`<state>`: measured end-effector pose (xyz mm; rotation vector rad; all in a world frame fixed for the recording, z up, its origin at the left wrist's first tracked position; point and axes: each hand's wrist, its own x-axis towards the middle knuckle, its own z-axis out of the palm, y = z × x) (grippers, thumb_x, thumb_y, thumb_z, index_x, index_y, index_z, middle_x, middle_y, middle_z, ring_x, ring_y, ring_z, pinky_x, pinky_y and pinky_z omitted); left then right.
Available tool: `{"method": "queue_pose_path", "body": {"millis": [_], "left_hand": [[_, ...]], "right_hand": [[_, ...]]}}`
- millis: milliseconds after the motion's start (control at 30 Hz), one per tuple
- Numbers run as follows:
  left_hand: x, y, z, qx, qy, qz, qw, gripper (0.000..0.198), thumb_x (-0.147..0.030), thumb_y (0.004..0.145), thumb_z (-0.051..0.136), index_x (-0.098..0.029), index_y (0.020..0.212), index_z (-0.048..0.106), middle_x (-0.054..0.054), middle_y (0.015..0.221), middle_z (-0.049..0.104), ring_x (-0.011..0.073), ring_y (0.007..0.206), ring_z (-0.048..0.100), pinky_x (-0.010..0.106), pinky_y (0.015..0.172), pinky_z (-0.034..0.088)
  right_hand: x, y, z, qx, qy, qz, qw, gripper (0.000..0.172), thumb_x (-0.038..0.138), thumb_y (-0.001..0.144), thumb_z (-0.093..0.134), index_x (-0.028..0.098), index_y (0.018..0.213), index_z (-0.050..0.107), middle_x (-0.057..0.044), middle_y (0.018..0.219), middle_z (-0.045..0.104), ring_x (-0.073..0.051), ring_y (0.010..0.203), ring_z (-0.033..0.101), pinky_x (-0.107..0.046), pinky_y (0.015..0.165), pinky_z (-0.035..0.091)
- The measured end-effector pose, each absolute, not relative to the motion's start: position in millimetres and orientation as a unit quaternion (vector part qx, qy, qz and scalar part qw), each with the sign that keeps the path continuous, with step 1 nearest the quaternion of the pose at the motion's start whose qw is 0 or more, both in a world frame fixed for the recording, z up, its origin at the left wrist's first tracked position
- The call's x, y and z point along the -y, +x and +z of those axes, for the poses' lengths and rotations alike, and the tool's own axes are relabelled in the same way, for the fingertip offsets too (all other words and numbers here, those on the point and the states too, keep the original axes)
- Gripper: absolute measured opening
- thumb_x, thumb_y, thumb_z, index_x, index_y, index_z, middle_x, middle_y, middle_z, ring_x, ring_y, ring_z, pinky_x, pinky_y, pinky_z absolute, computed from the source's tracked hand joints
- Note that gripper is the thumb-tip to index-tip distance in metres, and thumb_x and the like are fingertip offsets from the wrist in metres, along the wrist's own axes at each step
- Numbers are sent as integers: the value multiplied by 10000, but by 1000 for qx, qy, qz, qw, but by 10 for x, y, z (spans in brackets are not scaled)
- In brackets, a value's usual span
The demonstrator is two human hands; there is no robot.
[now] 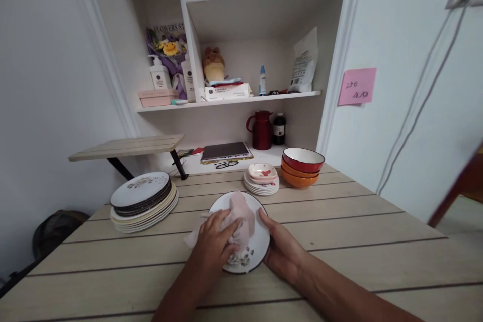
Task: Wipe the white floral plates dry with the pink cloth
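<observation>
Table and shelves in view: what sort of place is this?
Probably a room in a home: a plush toy sits on a shelf, eyeglasses lie below, and plates are stacked on the table.

Worktop [339, 241] is made up of pale wood-look boards w/ dk lines between. On it, a small-dish stack [261, 188] is set, squarish dishes over rd. ones. Just R of that stack, bowls [301, 177] are nested, red over orange. Well L of it, lg. plates [145, 193] are piled, dk-rimmed over pale. In front of it, whether the plate [257, 239] is rested on the worktop can't be told.
</observation>
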<state>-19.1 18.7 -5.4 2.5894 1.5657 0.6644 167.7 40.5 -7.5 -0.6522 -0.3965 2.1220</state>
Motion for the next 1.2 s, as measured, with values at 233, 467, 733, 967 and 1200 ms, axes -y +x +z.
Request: {"method": "queue_pose_path", "body": {"millis": [233,467,733,967,1200], "left_hand": [[-183,-93,-18,-370,914,165,-13,470,-254,911,523,-266,1376,453,55,1409,507,214,1345,396,427,1081,361],[-240,-166,29,-504,802,229,-223,400,-188,903,507,-227,1300,541,79,1365,549,264,1320,431,516,1078,319],[-170,-11,-79,-466,836,203,-205,120,-302,809,679,-191,805,724,88,1045,713,262,1006,626,435,873,491],[-209,85,-95,-456,844,214,-181,422,-300,874,589,-250,1291,546,50,1368,551,259,1290,455,483,1047,378],[-183,-63,42,-580,742,239,-235,249,-213,862,557,-202,1074,687,123,1309,588,344,1250,477,622,1047,301]], "right_hand": [[-381,1679,-39,170,-255,858,413,460,439,891,537,70,1159,599,-133,948,741,-184,754,688,-356,865,502],[-274,1607,12,203,-259,857,396,503,418,870,568,62,1225,574,-144,998,737,-229,924,687,-366,966,447],[-466,1747,-37,143,-260,848,440,539,467,904,480,78,1275,516,-149,1012,730,-252,914,684,-420,920,474],[-377,1670,-7,195,-252,850,420,451,404,879,559,104,1215,582,-120,999,737,-217,877,687,-372,905,485],[-392,1669,-44,172,-223,865,416,510,430,887,526,89,1265,545,-149,1073,716,-244,971,673,-406,979,441]]}}
